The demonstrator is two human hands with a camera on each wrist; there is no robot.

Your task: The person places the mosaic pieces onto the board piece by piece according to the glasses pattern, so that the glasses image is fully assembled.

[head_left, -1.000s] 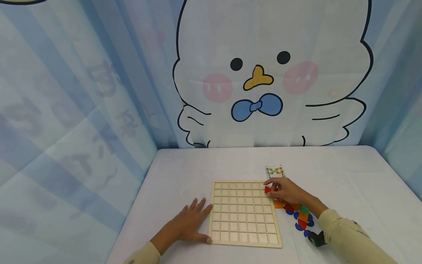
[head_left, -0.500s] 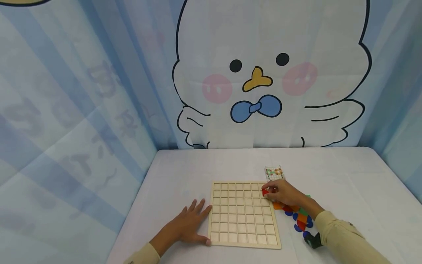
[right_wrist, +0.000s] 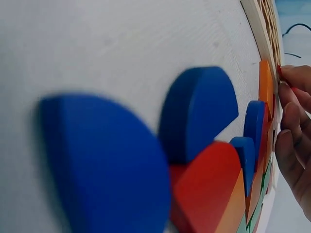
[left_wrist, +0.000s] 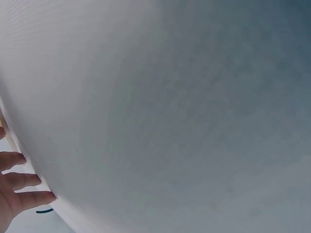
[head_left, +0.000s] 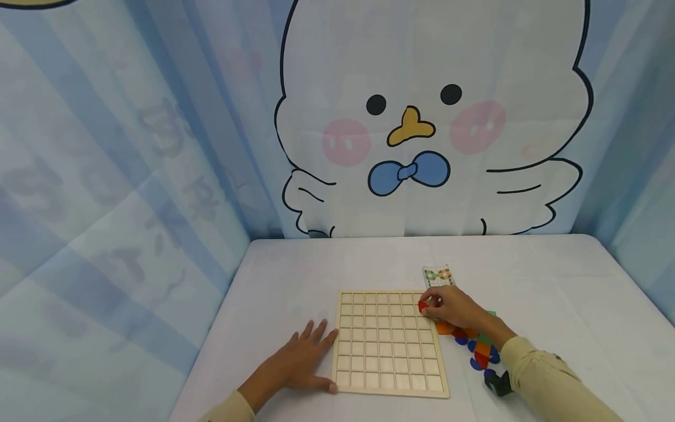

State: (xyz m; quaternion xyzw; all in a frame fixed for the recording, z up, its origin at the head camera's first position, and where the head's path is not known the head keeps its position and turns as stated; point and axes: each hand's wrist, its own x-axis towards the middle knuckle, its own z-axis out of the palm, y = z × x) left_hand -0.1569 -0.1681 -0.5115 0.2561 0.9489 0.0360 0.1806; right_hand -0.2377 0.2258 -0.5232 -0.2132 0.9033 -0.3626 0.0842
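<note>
The head view shows the right hand [head_left: 453,307] pinching a red block [head_left: 422,306] at the wooden grid board's [head_left: 387,347] one-to-two o'clock corner; whether the block touches the board I cannot tell. The left hand [head_left: 304,358], fingers spread wide, rests at the board's nine o'clock edge, with the red block well apart at its two o'clock. Loose coloured blocks [head_left: 482,349] lie toward three o'clock.
</note>
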